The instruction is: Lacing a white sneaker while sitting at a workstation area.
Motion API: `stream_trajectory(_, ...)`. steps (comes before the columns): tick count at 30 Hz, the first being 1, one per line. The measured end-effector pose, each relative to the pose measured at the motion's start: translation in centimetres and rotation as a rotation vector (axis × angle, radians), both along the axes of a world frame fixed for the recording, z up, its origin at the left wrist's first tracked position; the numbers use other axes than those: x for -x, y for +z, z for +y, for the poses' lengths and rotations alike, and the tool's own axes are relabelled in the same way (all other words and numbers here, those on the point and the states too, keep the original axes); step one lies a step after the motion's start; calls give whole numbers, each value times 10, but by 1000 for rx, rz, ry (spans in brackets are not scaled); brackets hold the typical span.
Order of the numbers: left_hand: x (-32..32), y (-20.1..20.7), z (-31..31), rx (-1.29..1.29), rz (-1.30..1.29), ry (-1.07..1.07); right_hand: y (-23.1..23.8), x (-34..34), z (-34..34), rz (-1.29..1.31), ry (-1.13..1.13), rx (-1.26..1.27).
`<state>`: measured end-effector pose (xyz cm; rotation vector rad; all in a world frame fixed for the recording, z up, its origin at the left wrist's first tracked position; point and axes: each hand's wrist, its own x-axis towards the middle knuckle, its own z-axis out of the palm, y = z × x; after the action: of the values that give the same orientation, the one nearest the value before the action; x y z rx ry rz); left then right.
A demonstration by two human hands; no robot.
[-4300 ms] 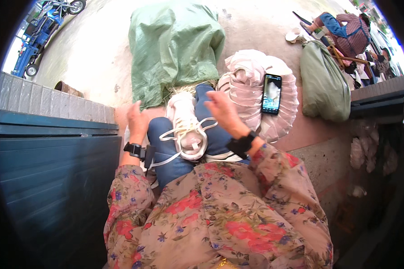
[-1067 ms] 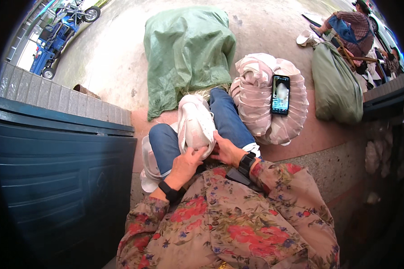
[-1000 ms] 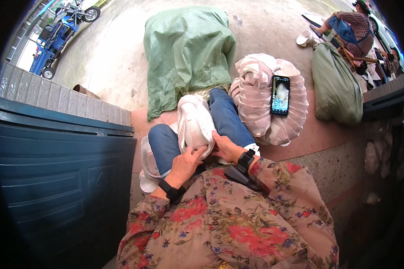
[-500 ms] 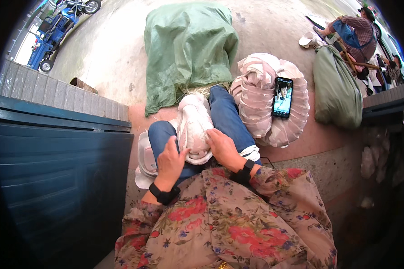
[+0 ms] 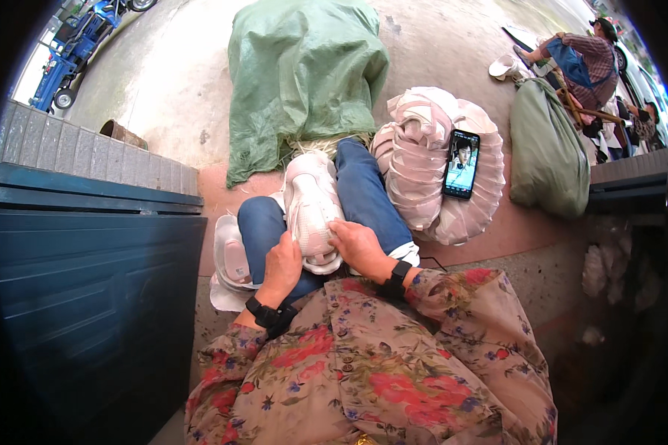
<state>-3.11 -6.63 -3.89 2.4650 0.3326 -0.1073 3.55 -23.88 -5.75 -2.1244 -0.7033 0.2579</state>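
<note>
A pale pink and white shoe upper (image 5: 311, 204) lies lengthwise between my knees, its rounded end toward me. My left hand (image 5: 282, 265) has its fingers closed on the upper's left edge. On the opposite edge, my right hand (image 5: 358, 246) is closed, thumb and fingertips pressed against the pale material. The fingertips of both hands are partly hidden. To the left of my leg, more whitish shoe pieces (image 5: 231, 256) lie in a small pile. Right of my other leg sit coiled stacks of similar pink and white uppers (image 5: 408, 185), with a lit phone (image 5: 462, 165) resting on them.
A green woven sack (image 5: 304, 70) spreads on the ground ahead. Another full green sack (image 5: 549, 148) stands to the right, near a seated person (image 5: 590, 63). A dark blue door panel (image 5: 89, 289) borders my left side. Blue three-wheelers (image 5: 74, 59) stand far left.
My left hand has gone from loose, spread fingers to gripping the upper's left edge. The right hand has closed in on the right edge. The whole view has shifted slightly.
</note>
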Motion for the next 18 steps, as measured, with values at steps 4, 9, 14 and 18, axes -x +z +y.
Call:
stream_trajectory(4, -1, 1, -7, 16, -16, -55, -1, 1, -3, 18, -7, -11)
stream_trajectory(9, -1, 4, -9, 45, -31, -74, -2, 2, -3, -34, 8, 42)
stream_trajectory(14, -3, 25, -11, -22, -69, -160, 9, -14, -23, 278, 11, -187)
stream_trajectory(18, -14, 51, -5, -59, -224, -221, 31, -22, -73, 332, -350, -303)
